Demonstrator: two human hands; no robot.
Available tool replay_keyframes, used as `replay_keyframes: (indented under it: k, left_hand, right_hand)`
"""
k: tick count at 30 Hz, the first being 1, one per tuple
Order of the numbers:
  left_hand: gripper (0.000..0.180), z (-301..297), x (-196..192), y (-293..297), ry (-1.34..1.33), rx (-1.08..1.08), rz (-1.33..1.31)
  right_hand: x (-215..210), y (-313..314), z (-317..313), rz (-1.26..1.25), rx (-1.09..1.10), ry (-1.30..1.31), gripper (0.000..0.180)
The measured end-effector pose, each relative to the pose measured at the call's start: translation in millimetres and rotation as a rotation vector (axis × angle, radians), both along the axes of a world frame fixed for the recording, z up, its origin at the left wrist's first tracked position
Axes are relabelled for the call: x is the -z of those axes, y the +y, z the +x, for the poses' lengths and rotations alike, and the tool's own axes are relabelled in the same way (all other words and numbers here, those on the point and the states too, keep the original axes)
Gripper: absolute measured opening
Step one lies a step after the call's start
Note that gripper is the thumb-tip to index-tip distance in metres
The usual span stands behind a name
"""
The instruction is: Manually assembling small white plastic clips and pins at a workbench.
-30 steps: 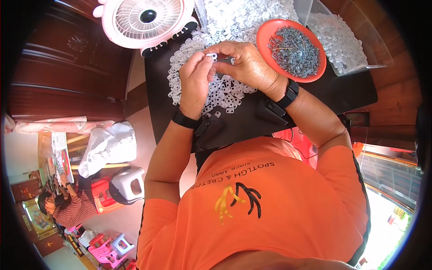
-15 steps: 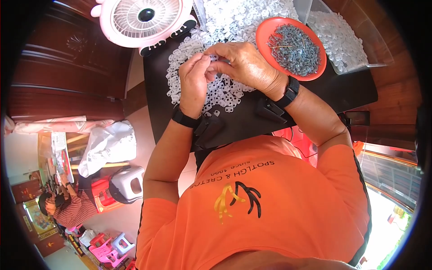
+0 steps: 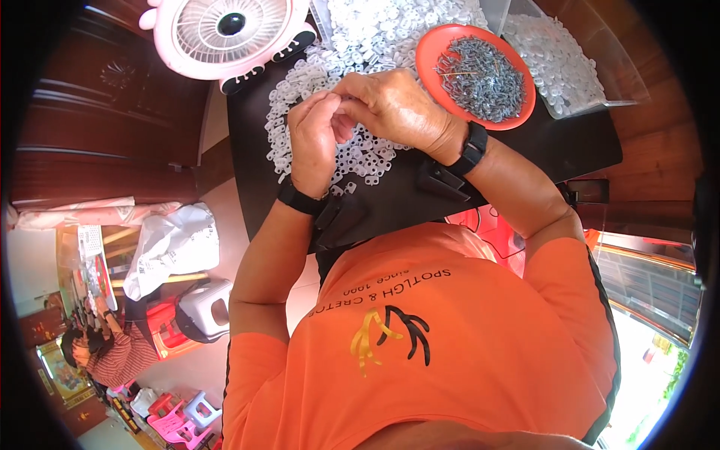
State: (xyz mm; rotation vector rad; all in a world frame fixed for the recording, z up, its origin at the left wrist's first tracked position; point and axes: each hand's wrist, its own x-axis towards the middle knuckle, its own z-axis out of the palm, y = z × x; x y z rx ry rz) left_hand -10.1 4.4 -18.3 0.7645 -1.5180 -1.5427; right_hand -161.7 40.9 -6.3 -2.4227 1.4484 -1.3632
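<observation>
Both hands — left hand, right hand — pinch together over the white plastic pieces; what they pinch is hidden; the orange dish of pins sits at two o'clock, within reach.

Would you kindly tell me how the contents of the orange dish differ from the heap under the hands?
The orange dish holds dark grey, thin metal pins; the heap holds white, rounded plastic pieces. The pins stay contained, while the plastic pieces spread loose over the black table. Both are many small parts.

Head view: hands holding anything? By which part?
Cannot be told. The left hand and right hand meet fingertip to fingertip over the white plastic pieces, hiding whatever is pinched between them.
</observation>
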Motion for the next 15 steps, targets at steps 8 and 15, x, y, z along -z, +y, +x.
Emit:
replay_keyframes:
  k: [8,15]
  left_hand:
    - [0.022,-1.4,-1.3,-1.4,0.059,-0.045,-0.039]
    - [0.026,7.5,-0.6,-12.7,0.064,-0.106,-0.052]
  right_hand:
    - [-11.9,5.7,0.1,0.078,-0.009,-0.08,0.017]
    - [-65.8,13.6,-44.2,-0.366,0.37,0.067,0.014]
